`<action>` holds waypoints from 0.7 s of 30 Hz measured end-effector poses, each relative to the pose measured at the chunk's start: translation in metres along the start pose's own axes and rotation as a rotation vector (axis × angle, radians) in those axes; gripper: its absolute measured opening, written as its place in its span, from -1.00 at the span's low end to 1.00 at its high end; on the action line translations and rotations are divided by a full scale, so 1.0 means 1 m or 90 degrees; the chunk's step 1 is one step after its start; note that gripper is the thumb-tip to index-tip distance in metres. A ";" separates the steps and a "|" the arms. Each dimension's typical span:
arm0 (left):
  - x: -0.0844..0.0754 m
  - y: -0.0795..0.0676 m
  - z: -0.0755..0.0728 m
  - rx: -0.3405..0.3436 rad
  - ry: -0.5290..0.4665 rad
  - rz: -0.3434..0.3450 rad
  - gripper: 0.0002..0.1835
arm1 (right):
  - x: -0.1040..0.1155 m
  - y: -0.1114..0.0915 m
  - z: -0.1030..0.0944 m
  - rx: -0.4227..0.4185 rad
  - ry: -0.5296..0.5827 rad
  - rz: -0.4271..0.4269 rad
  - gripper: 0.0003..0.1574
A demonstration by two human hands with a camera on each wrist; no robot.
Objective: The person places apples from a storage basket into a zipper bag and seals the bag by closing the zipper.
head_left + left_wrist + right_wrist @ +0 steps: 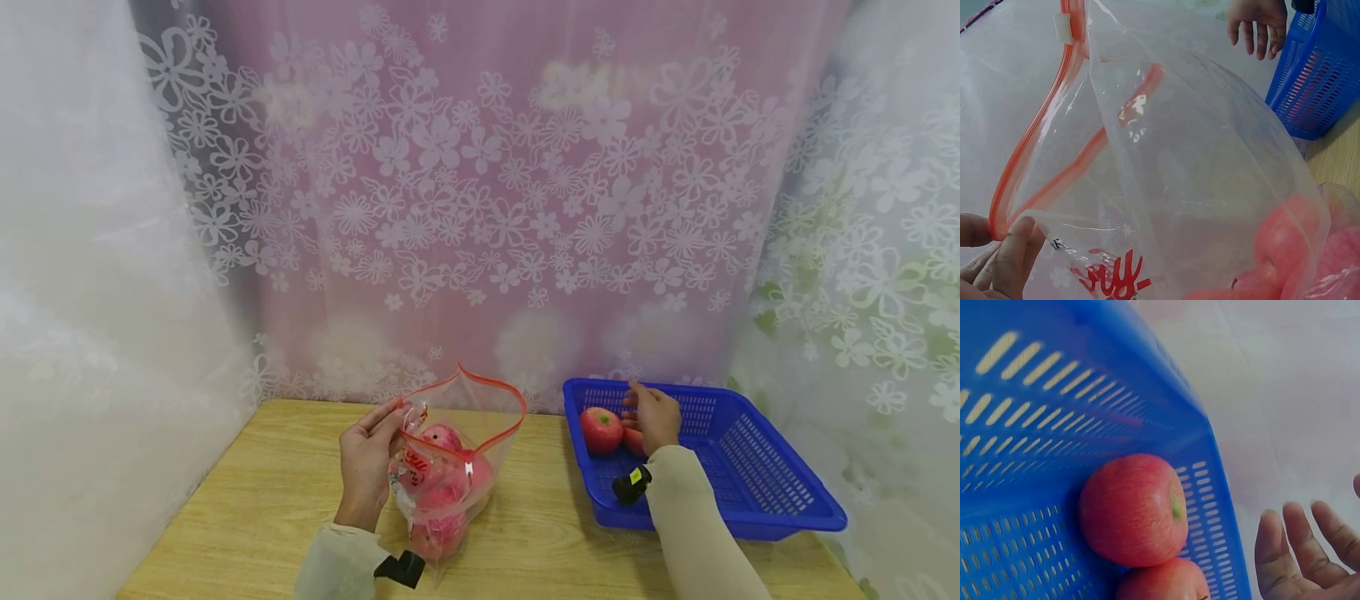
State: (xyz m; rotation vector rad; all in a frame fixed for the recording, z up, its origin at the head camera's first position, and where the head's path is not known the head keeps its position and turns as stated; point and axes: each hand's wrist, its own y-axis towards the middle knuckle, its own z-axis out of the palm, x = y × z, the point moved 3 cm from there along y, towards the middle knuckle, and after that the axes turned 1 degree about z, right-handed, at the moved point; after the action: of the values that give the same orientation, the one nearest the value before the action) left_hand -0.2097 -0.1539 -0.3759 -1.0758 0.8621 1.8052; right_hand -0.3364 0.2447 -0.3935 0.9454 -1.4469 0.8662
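Apparently filling clear zip bag (471, 454) on desk (247, 492), pinched at its mouth in left grip (365, 462). Holding nothing in right grip (656, 415), with fingers loosely spread above blue basket (780, 467). Next, likely: close round 1 of 2 visible basket apples (602, 431). Hard to count: bagged fruit (438, 500) under plastic. Part-hidden in head view: 2nd apple (633, 441).

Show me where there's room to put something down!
Bare table: left of the left hand, and between bag and blue basket. The basket's right side looks free; its left end is crowded with two apples and the right hand.
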 end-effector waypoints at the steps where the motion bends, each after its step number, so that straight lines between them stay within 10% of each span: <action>1: 0.000 0.000 0.000 -0.001 -0.001 0.001 -0.67 | -0.001 0.001 -0.001 -0.006 -0.003 0.003 -0.45; 21: 0.001 0.000 0.001 -0.004 -0.002 -0.008 -0.66 | -0.017 0.011 -0.017 -0.089 -0.077 0.029 -0.36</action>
State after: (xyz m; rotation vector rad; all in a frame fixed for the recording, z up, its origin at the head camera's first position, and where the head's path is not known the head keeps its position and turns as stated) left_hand -0.2104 -0.1529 -0.3762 -1.0805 0.8468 1.8000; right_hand -0.3396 0.2659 -0.4094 0.8749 -1.6162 0.7400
